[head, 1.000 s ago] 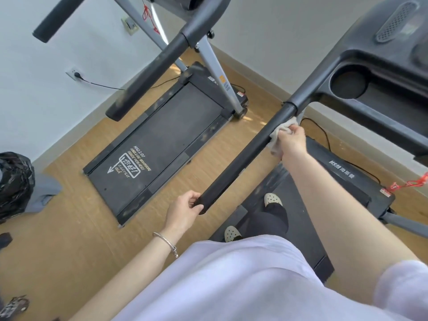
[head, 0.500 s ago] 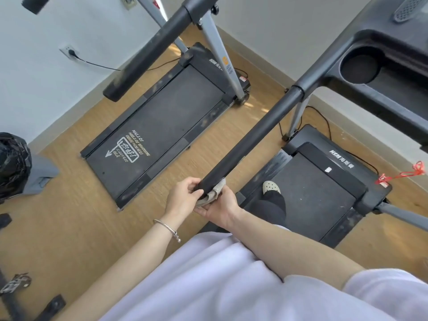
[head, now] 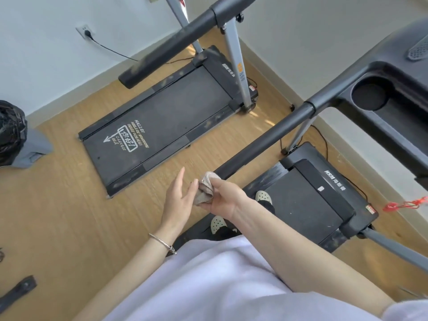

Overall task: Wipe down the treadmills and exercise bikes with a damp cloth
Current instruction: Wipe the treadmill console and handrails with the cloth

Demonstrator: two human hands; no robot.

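You are standing on the near treadmill (head: 308, 200), both pale shoes (head: 262, 196) resting on its black deck, and you are holding the crumpled cloth (head: 205, 189) in front of you, above the deck's left edge. Your right hand (head: 222, 200) is gripping the cloth, with the fingers curled round it and the thumb pressing along its top. Your left hand (head: 179, 198) is hovering just to the left with its fingers straight and slightly apart, holding nothing, and the thumb is lying against the cloth's left side. The cloth is sitting just beside the near end of the black handrail (head: 266, 140), which is running away to the far right toward the console and its round cup holder (head: 369, 96); you cannot tell whether cloth and rail are touching. A thin bracelet (head: 162, 243) is circling your left wrist. To the far left, a second treadmill (head: 162, 126) is lying on the wooden floor (head: 58, 216), its own dusty handrail (head: 166, 49) crossing above its belt. A cable is plugging into the wall socket (head: 84, 31), a black bag (head: 11, 130) is sitting at the left edge, and a red cord (head: 407, 203) is hanging at the right.
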